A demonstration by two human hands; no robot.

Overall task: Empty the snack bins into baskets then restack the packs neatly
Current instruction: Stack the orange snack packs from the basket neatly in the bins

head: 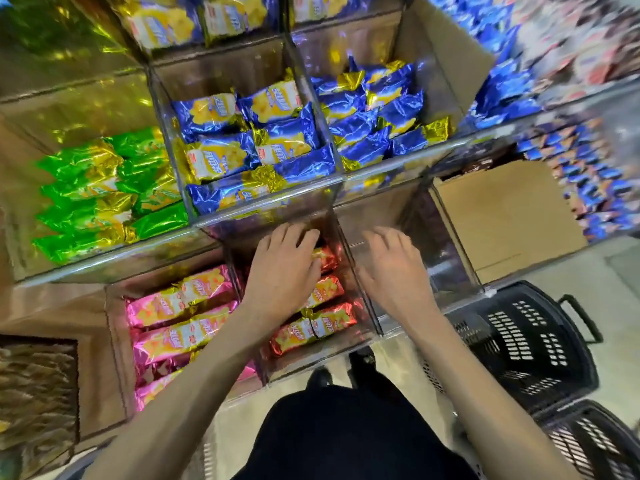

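Observation:
Red snack packs (329, 320) lie stacked in a clear bin (311, 358) on the lowest shelf row. My left hand (284, 271) reaches into this bin from above, its fingers lying over the rear red packs. Whether it grips a pack is hidden under the palm. My right hand (391, 268) hovers over the neighbouring clear bin (446, 258), fingers spread and holding nothing; no packs show in that bin. A black plastic basket (526, 341) stands on the floor at the right, with a second black basket (588, 445) nearer me.
Pink packs (180, 306) fill the bin left of the red ones. One row up are green packs (104, 195) and two bins of blue-and-gold packs (249, 143). A cardboard sheet (502, 216) lines the compartment at the right. More blue packs crowd the far right shelves.

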